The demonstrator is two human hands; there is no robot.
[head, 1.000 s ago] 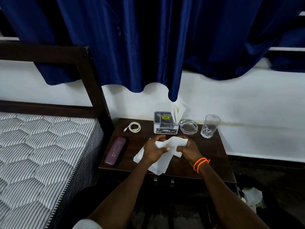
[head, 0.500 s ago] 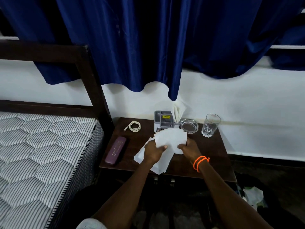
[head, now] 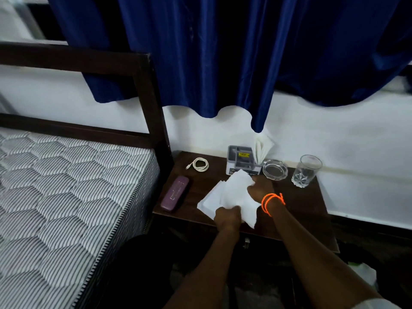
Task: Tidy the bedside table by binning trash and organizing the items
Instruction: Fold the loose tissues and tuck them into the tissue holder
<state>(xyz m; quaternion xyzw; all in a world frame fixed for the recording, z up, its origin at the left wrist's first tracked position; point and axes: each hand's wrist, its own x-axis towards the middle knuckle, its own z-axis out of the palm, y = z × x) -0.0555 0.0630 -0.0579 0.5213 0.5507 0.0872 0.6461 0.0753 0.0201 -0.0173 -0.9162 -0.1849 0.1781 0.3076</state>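
A white paper tissue (head: 234, 192) is stretched above the middle of the dark wooden bedside table (head: 303, 208). My left hand (head: 227, 217) grips its near edge. My right hand (head: 259, 189), with orange bands on the wrist, pinches its far right corner. More white paper (head: 210, 200) lies flat on the table under the tissue. A purple case (head: 175, 194) lies at the table's left edge and a coiled white cable (head: 199, 164) at the back left.
At the back stand a grey tissue holder (head: 242, 159) with folded napkins (head: 263, 147), a glass ashtray (head: 274, 169) and an empty drinking glass (head: 306, 170). A striped mattress (head: 66, 197) and dark bed frame (head: 153, 103) are on the left. Crumpled trash (head: 365, 273) lies on the floor at the right.
My left hand has slid back toward me along the tissue while my right hand moved up to its far corner. The view has shifted right and closer.
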